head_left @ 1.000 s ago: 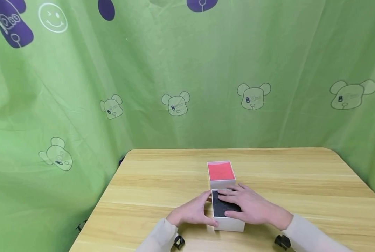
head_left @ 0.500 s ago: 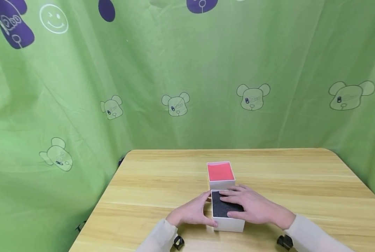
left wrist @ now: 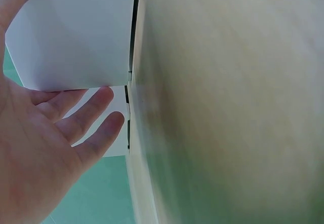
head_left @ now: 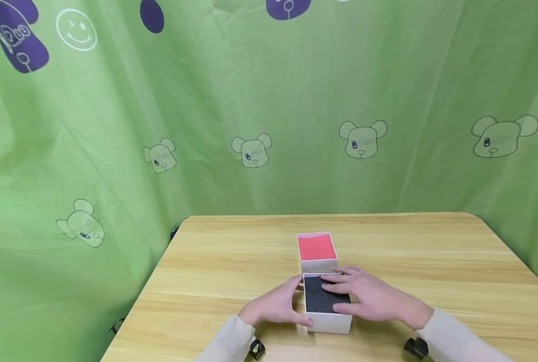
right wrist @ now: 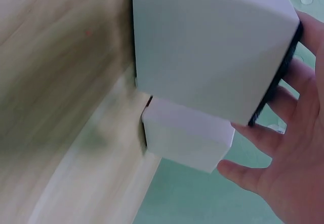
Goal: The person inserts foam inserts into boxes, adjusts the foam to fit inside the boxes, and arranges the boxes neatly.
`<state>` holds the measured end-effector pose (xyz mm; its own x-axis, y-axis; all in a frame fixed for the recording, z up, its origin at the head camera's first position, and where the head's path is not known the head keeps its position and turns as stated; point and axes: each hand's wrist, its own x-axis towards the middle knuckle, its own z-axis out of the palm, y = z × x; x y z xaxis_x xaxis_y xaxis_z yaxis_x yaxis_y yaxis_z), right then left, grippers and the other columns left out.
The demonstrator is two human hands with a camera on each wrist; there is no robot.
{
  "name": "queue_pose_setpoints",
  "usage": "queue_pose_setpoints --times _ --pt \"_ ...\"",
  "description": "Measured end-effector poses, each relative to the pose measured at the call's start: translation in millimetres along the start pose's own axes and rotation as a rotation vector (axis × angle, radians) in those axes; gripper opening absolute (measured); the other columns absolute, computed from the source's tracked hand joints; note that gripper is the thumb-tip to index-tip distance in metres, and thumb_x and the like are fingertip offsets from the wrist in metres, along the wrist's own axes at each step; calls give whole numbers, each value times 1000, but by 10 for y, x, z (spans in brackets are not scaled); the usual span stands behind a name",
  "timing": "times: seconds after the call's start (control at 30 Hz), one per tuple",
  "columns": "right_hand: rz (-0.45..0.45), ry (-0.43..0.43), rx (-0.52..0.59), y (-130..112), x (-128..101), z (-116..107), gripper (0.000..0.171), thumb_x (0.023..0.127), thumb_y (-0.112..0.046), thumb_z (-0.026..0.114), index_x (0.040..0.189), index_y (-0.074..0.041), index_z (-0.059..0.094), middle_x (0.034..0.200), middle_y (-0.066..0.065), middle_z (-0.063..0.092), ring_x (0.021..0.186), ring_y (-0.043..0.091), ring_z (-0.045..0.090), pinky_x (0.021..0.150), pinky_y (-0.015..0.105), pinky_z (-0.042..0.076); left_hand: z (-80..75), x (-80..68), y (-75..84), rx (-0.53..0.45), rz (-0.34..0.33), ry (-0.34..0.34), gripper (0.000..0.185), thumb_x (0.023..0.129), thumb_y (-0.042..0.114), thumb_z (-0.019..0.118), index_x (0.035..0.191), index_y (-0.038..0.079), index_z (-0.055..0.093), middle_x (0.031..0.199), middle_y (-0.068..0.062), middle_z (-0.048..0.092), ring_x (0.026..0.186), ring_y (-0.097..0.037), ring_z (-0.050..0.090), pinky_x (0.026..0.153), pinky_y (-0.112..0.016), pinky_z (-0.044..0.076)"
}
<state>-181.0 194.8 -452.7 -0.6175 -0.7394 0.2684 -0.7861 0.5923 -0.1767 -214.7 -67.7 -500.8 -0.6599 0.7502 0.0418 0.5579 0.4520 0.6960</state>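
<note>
Right hand (head_left: 368, 296) has slid slightly to the right since the earlier frame, baring more of the black foam (head_left: 319, 297); the boxes have not moved. The near white box (head_left: 326, 307) sits near the table's near edge, at centre, foam filling its open top. Right fingers lie straight and flat across the foam's right part, gripping nothing. Left hand (head_left: 275, 305) rests against the box's left wall, fingers relaxed and extended, thumb at the near corner; no closed grip. A second white box with red lining (head_left: 316, 248) stands just beyond, almost touching. Both sit on the wooden table (head_left: 232, 266). A green curtain with bear prints (head_left: 250, 125) hangs behind.
</note>
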Motion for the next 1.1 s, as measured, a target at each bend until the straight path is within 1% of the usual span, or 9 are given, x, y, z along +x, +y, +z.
queue_pose_setpoints --times 0.13,0.3,0.57,0.67,0.87,0.97,1.1 --pt "-2 0 7 5 -22 -20 46 93 -44 55 126 -14 63 128 2 59 123 36 46 98 57 36 0 -3 -1 2 3 2 96 73 43 79 147 22 22 140 3 40 122 -9 43 104 -27 35" --pt "20 -16 22 3 -31 -21 48 93 -45 54 128 -13 61 130 2 57 124 36 45 99 57 36 8 -5 -2 -2 -1 7 96 73 44 79 147 22 23 139 4 40 122 -9 43 103 -27 35" --pt "35 30 32 44 -155 -128 46 90 -42 60 124 -11 64 131 6 56 121 36 47 94 56 42 8 -7 6 -15 -1 5 96 72 42 80 147 23 23 139 4 40 121 -10 43 103 -28 36" --pt "45 26 43 55 -157 -131 47 89 -43 62 123 -11 64 132 7 56 121 36 47 94 57 41 -6 -6 10 -13 3 2 98 72 41 81 147 24 21 140 4 39 122 -10 43 103 -29 36" --pt "51 -1 45 50 -121 -91 49 88 -46 62 123 -12 64 132 3 56 121 34 48 95 56 41 -10 -12 23 -11 3 -5 96 73 42 80 147 23 22 140 5 39 122 -9 43 103 -27 36" --pt "53 -1 47 52 -125 -99 46 90 -44 60 123 -12 64 132 4 56 121 35 48 95 56 41 -12 -16 29 -11 1 -4 96 73 42 80 147 22 22 140 4 40 122 -9 43 103 -27 35" --pt "52 34 47 67 -167 -116 39 92 -37 60 121 -12 66 132 4 56 120 35 49 95 55 42 -13 -20 23 -14 -5 4 98 72 42 81 147 23 21 140 4 39 122 -10 43 104 -29 35"
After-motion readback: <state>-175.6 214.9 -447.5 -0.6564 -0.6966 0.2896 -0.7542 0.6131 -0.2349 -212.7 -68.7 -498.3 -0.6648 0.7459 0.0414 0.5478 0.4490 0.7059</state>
